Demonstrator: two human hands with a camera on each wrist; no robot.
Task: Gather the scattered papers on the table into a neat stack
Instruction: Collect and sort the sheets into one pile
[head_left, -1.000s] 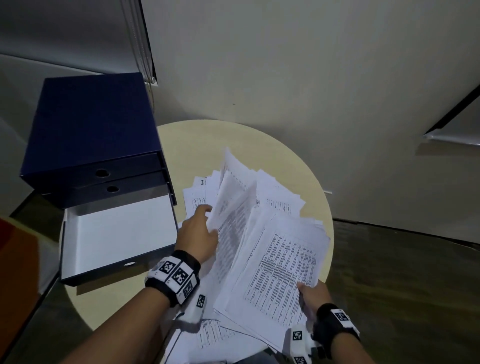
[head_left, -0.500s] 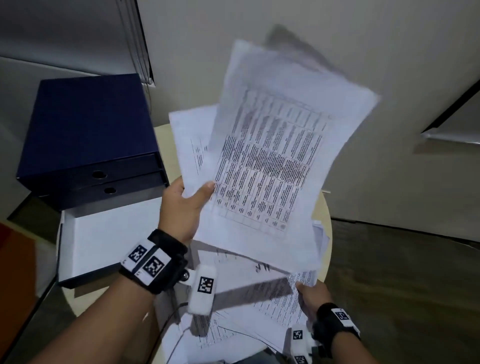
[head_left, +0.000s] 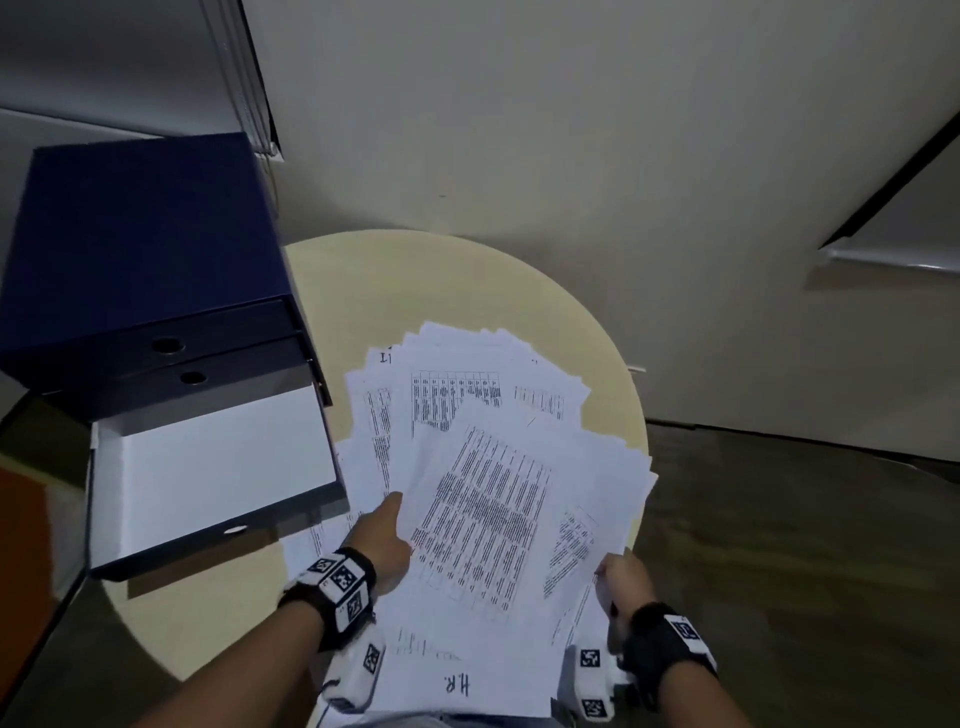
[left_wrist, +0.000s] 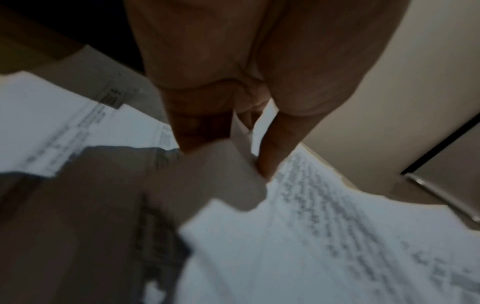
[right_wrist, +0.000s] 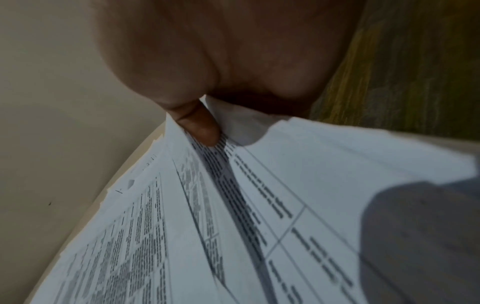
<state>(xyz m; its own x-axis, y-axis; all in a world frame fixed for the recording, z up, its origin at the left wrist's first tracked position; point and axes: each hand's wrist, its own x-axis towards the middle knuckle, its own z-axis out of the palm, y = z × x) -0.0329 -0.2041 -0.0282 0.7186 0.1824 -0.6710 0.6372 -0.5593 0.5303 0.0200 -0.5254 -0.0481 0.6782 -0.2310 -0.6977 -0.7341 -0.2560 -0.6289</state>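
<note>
A loose, fanned pile of printed papers (head_left: 483, 509) covers the near right part of the round beige table (head_left: 415, 280). My left hand (head_left: 387, 540) is at the pile's left edge with its thumb lying on the sheets. In the left wrist view, the left hand (left_wrist: 233, 144) pinches a paper edge above the papers (left_wrist: 311, 236). At the pile's near right corner, my right hand (head_left: 618, 577) grips the sheets. In the right wrist view, the right hand (right_wrist: 207, 127) has its thumb on top of the papers (right_wrist: 233, 226), the fingers hidden below.
A dark blue drawer box (head_left: 140, 249) stands on the table's left side. Its lowest drawer (head_left: 218, 467) is pulled out, white inside, close to the pile's left edge. A wall rises behind the table and dark floor (head_left: 779, 571) lies to the right.
Half a second ago my left hand held a bunch of sheets raised high; they now lie on top of the pile. The right hand stayed at the near right corner.
</note>
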